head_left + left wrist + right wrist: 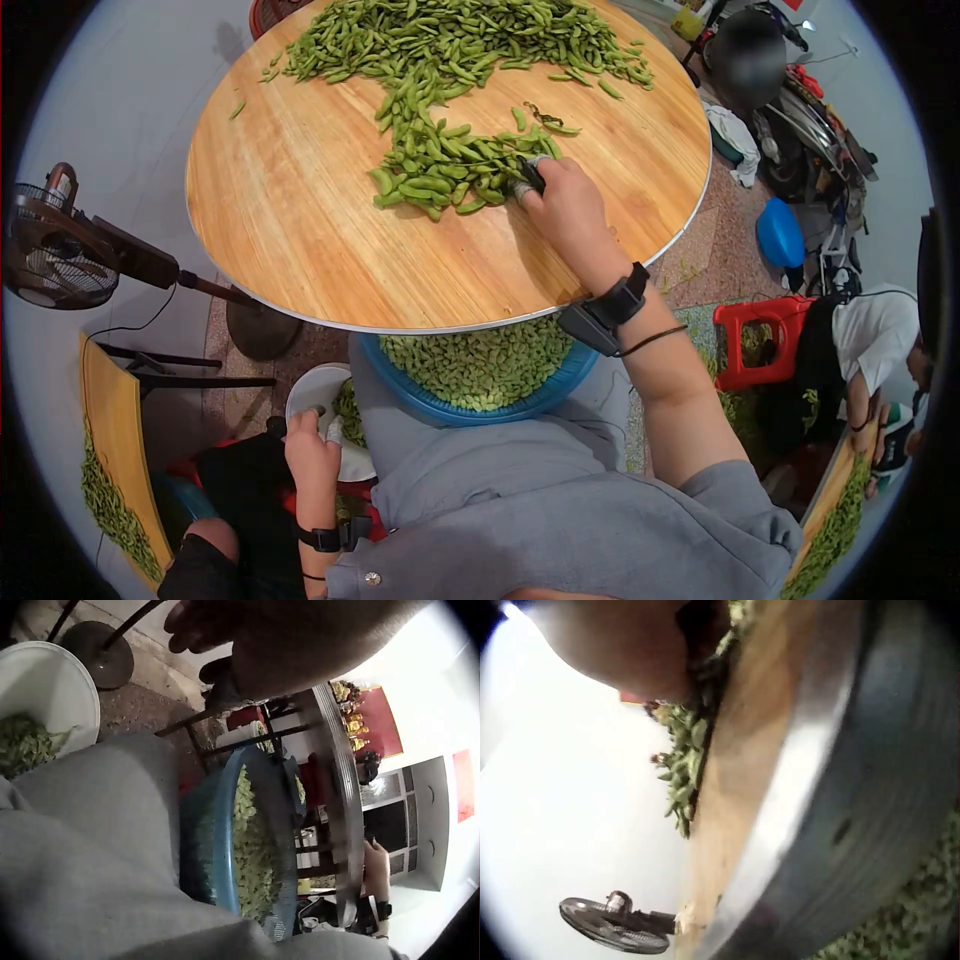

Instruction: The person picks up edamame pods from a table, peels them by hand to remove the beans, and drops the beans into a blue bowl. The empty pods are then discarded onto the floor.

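Observation:
Green edamame pods (pixel 450 165) lie in a near heap on the round wooden table (pixel 300 240), joined to a larger pile of pods (pixel 450 40) behind. My right hand (pixel 572 212) reaches over the table to the right end of the near heap, fingertips among the pods; grey wraps and something black show at the fingers. Whether it grips a pod I cannot tell. My left hand (pixel 312 455) hangs over the white bucket (pixel 300 392), which has green husks inside; its fingers (pixel 196 636) are loosely bent with nothing in them. Grey wrapping shows on its thumb.
A blue basin (pixel 375 375) of shelled beans (pixel 480 365) sits on my lap under the table edge. A fan (pixel 65 250) stands left. A red stool (pixel 755 340), another person (pixel 870 330) and side tables with pods (pixel 835 530) are around.

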Motion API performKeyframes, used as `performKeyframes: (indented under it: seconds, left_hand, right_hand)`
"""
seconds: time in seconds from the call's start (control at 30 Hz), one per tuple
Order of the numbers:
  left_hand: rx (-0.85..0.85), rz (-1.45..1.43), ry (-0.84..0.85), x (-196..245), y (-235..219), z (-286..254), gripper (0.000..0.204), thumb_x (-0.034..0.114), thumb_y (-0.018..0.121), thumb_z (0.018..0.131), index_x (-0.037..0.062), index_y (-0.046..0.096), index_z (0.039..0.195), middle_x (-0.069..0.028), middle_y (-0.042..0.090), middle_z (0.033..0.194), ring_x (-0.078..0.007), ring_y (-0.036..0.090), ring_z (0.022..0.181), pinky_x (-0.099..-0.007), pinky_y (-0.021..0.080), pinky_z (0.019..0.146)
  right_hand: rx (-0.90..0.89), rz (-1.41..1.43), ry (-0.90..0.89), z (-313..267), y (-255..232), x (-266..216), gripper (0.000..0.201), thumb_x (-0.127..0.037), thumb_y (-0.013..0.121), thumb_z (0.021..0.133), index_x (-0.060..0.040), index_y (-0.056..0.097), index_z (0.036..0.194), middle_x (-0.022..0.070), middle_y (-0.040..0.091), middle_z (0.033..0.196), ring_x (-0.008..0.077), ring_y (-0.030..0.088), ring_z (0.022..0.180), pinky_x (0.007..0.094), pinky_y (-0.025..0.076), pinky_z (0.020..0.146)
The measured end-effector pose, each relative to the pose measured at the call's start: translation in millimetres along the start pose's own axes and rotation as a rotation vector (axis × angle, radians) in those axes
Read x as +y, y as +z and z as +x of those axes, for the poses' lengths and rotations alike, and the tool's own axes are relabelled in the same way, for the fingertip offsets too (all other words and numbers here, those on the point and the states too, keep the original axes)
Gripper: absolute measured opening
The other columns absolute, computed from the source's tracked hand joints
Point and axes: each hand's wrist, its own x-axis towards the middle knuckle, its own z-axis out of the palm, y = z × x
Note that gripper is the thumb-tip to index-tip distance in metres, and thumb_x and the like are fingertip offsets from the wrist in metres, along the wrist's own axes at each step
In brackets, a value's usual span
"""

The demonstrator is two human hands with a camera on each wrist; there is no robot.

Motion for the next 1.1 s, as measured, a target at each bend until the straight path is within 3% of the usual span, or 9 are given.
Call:
performKeyframes:
  seconds: [0.23,0.37,0.43,0.53,0.67,0.77,0.9,1.07,1.1]
  left_hand:
    - [-0.157,-0.729,0.238,98.6,-10.3,31.9,0.021,0.007,0.065,0.081,0.0027,0.065,0.102,-0.0171,0.063,0.087,-0.0268,0.063,0.078,-0.0316,0.049,0.067]
    - [-0.102,-0.762,0.425,178.9,-27.2,45.8,0.021,0.011,0.060,0.086,0.0004,0.061,0.104,-0.0120,0.061,0.086,-0.0195,0.060,0.076,-0.0291,0.048,0.069]
    - [-0.010,-0.748,0.776,195.4,-22.9,52.7,0.019,0.013,0.059,0.087,0.0006,0.060,0.101,-0.0128,0.060,0.087,-0.0189,0.059,0.075,-0.0290,0.047,0.066]
    - [-0.440,-0.821,0.750,194.0,-17.5,54.2,0.015,0.012,0.060,0.085,0.0000,0.056,0.094,-0.0183,0.058,0.084,-0.0355,0.055,0.070,-0.0354,0.047,0.065]
    - [-0.724,-0.926,0.490,191.5,-20.5,47.8,0.015,0.013,0.059,0.087,-0.0003,0.059,0.093,-0.0141,0.058,0.076,-0.0236,0.057,0.067,-0.0328,0.047,0.065]
    - [-0.633,-1.213,0.239,183.5,-14.8,44.9,0.022,0.004,0.052,0.089,0.0006,0.059,0.110,-0.0015,0.063,0.086,-0.0073,0.053,0.070,-0.0237,0.046,0.063]
    - [-0.625,-1.291,0.203,176.9,-7.5,42.1,0.024,0.001,0.050,0.088,0.0013,0.057,0.111,0.0007,0.061,0.087,-0.0033,0.050,0.069,-0.0194,0.043,0.060]
    - [-0.550,-1.205,0.318,184.6,-1.4,42.3,0.020,0.008,0.053,0.089,0.0011,0.057,0.108,-0.0024,0.058,0.079,-0.0121,0.052,0.064,-0.0237,0.042,0.058]
    - [-0.313,-0.920,0.503,186.0,-1.9,42.4,0.015,0.005,0.056,0.085,0.0017,0.055,0.099,-0.0082,0.056,0.077,-0.0215,0.055,0.067,-0.0303,0.044,0.060]
  right_hand:
    - [-0.078,0.348,-0.054,-55.1,-25.2,-16.8,0.022,-0.020,0.062,0.081,-0.0018,0.059,0.091,0.0193,0.061,0.079,0.0359,0.061,0.075,0.0421,0.048,0.064]
    - [-0.422,0.710,0.019,-103.7,-47.3,-25.6,0.023,-0.021,0.066,0.082,-0.0010,0.058,0.090,0.0165,0.057,0.071,0.0217,0.056,0.062,0.0330,0.045,0.059]
    - [-0.593,0.850,0.058,-119.3,-51.8,-19.0,0.019,-0.015,0.064,0.081,-0.0005,0.059,0.093,0.0077,0.056,0.069,0.0101,0.049,0.064,0.0272,0.044,0.059]
    - [-0.560,0.931,0.052,-129.4,-54.4,-16.5,0.021,-0.013,0.062,0.081,0.0002,0.060,0.097,0.0045,0.057,0.070,0.0073,0.049,0.066,0.0265,0.044,0.060]
    - [-0.540,0.987,0.069,-135.5,-47.9,-22.6,0.028,-0.011,0.058,0.083,0.0004,0.058,0.108,0.0070,0.060,0.082,0.0089,0.053,0.074,0.0263,0.046,0.067]
    - [-0.557,1.020,0.059,-135.1,-44.5,-26.6,0.034,-0.010,0.054,0.085,0.0014,0.053,0.117,0.0130,0.062,0.094,0.0177,0.060,0.083,0.0299,0.048,0.074]
    - [-0.708,0.880,-0.063,-136.8,-55.1,-33.5,0.040,-0.010,0.050,0.086,0.0004,0.047,0.124,0.0191,0.061,0.096,0.0319,0.063,0.086,0.0357,0.049,0.077]
    - [-0.728,0.879,-0.008,-144.7,-51.0,-29.0,0.044,-0.008,0.047,0.084,-0.0008,0.045,0.127,0.0178,0.061,0.097,0.0283,0.062,0.087,0.0349,0.049,0.078]
    - [-0.725,0.881,0.005,-145.2,-52.0,-28.9,0.044,-0.008,0.047,0.084,-0.0008,0.045,0.127,0.0178,0.061,0.097,0.0283,0.062,0.087,0.0349,0.049,0.078]
